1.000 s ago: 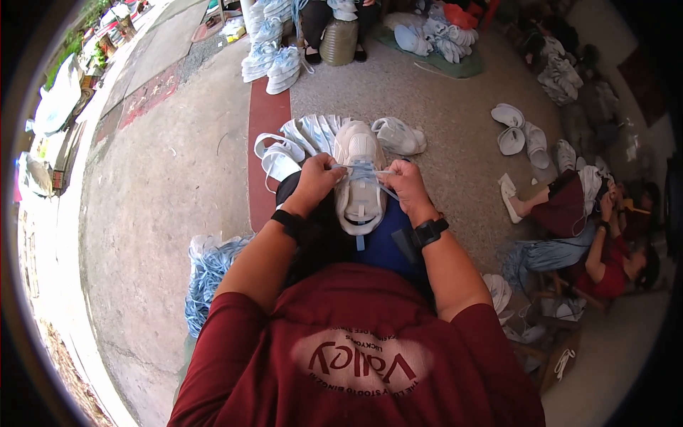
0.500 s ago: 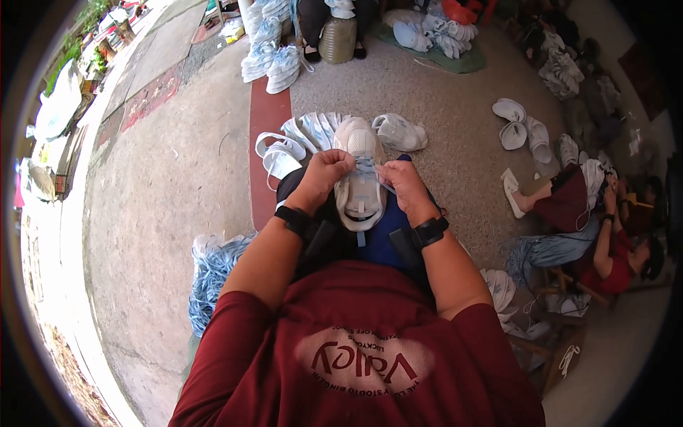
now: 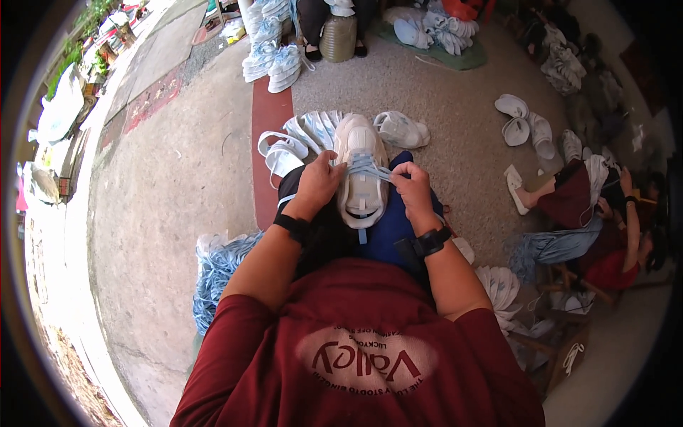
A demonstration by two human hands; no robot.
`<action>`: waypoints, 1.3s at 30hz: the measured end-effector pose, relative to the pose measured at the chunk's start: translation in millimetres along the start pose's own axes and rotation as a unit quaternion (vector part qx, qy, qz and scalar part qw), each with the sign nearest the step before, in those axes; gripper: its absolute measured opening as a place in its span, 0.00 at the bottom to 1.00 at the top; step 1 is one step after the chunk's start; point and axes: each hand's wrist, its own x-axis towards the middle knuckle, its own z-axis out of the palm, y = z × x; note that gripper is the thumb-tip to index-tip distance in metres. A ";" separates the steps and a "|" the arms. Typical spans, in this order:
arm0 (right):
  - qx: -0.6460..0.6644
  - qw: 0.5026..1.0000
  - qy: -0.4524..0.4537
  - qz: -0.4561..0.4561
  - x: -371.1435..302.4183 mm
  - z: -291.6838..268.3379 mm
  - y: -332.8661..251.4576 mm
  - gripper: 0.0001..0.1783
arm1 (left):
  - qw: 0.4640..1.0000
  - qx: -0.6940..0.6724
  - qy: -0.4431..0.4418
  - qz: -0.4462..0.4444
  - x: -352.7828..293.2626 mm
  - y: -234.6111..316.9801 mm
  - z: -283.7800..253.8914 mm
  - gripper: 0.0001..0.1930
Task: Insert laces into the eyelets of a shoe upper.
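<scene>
A white sneaker (image 3: 361, 198) rests on my lap with its toe pointing away from me. Light blue shoelace (image 3: 368, 169) criss-crosses its upper part. At the shoe's left edge, my left hand (image 3: 319, 186) pinches the lace, though the fingers partly cover it. Off the right edge, my right hand (image 3: 414, 191) pinches the lace, which stretches from the eyelets to the fingertips. A blue fabric loop hangs from the heel. Both wrists wear black bands.
Beyond my knees lies a row of white shoe uppers (image 3: 313, 129), with a white shoe (image 3: 400, 129) to its right. A heap of light blue laces (image 3: 226, 267) is at my left. Stacked uppers (image 3: 274, 53) stand farther off. A co-worker in red (image 3: 612, 249) sits at right.
My right hand has moved slightly right and down, drawing lace out across the shoe's right side. My left hand has shifted a little left, off the shoe's middle.
</scene>
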 end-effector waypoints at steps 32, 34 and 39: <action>-0.417 0.906 0.073 0.003 -142.3 -477.9 26.7 0.11 | 0.946 0.039 0.048 -0.318 -220.9 -209.9 -387.8 0.02; -0.413 0.903 0.102 0.060 -156.0 -497.6 26.4 0.11 | 0.933 0.061 0.070 -0.348 -245.3 -229.4 -412.1 0.03; -0.419 0.882 0.147 0.155 -171.6 -514.2 55.8 0.11 | 0.840 0.276 0.126 -0.449 -261.0 -249.0 -383.7 0.09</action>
